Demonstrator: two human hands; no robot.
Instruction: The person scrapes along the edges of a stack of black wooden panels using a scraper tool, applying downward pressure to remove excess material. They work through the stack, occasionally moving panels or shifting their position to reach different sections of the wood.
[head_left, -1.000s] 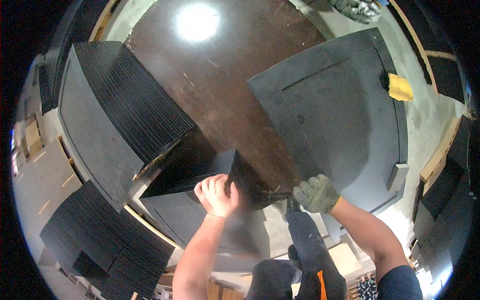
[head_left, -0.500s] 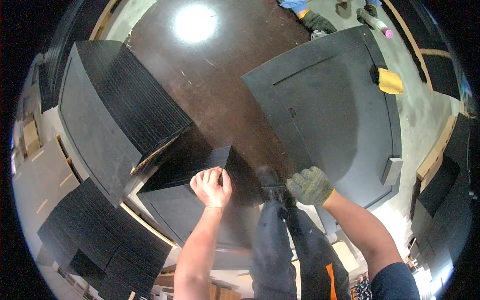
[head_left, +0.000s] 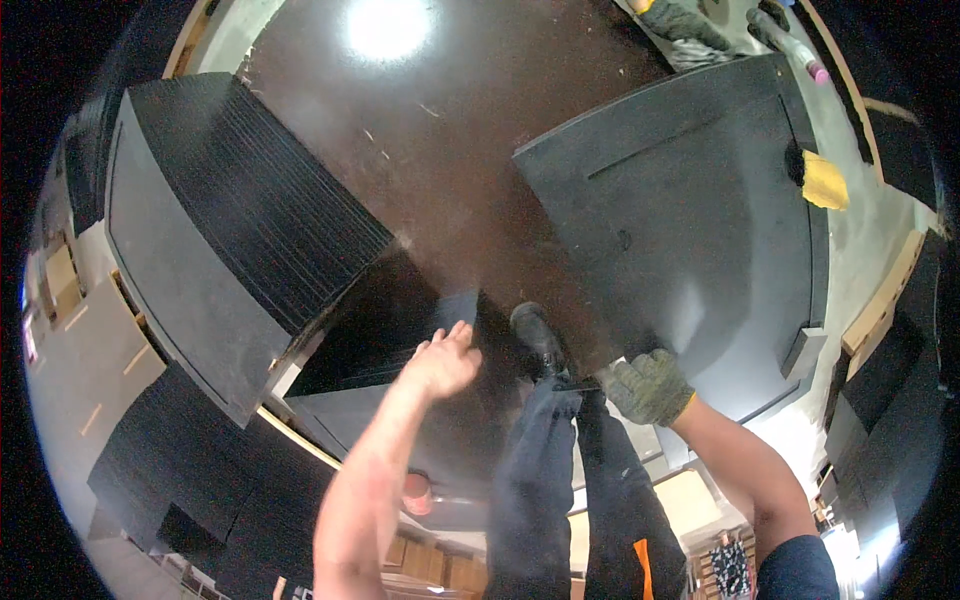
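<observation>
The bare left hand is seen from above with its fingers curled loosely over the top edge of a thin black sheet, which is held tilted over a low stack of similar dark sheets. The right hand, covered by a grey-green work glove with a yellow cuff, is closed on the near edge of a large dark panel that lies flat to the right; what exactly lies inside the fist cannot be told. Between the two hands the person's own dark trouser leg and black shoe are raised, the shoe resting just beside the tilted sheet. To the left a tall stack of ribbed black sheets is shown standing on a grey slab, and a further pile of black sheets lies at lower left. A yellow sponge-like block sits on the far right edge of the panel. The glossy brown floor carries a bright lamp reflection.
</observation>
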